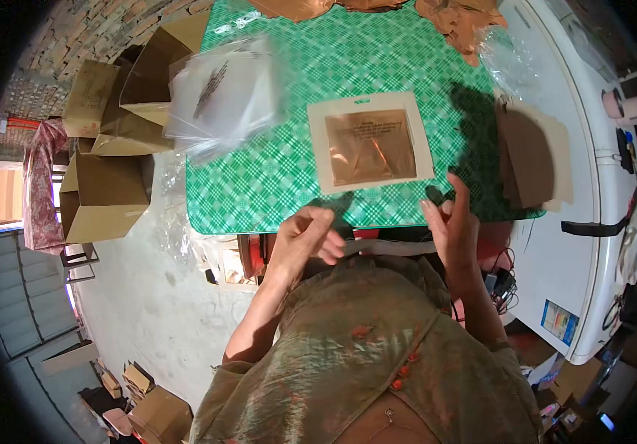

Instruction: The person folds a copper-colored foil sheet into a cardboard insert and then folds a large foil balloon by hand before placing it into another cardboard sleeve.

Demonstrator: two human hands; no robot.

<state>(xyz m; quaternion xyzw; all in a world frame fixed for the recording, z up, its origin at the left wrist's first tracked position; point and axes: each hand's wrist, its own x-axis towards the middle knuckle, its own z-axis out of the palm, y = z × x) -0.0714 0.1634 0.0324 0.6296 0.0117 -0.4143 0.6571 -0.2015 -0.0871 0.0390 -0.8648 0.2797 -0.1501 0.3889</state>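
Observation:
A flat beige cardboard packet [318, 148] with a hang hole lies on the green checked tablecloth in front of me. Its clear window, printed with dark text, shows a shiny copper-coloured sheet [372, 152]. Just below the packet's lower left corner hovers my left hand [305, 240], its fingers loosely curled and slightly blurred; I see nothing in it. Near the lower right corner is my right hand [452, 222], index finger stretched out and thumb apart, also holding nothing visible. Neither hand touches the packet.
Clear plastic bags [226, 96] are stacked at the table's left. Brown card sheets [529, 152] lie at its right edge, beside a white appliance [548, 259]. Copper-coloured sheets [455, 22] are at the far edge. Open cardboard boxes [104, 189] stand left of the table.

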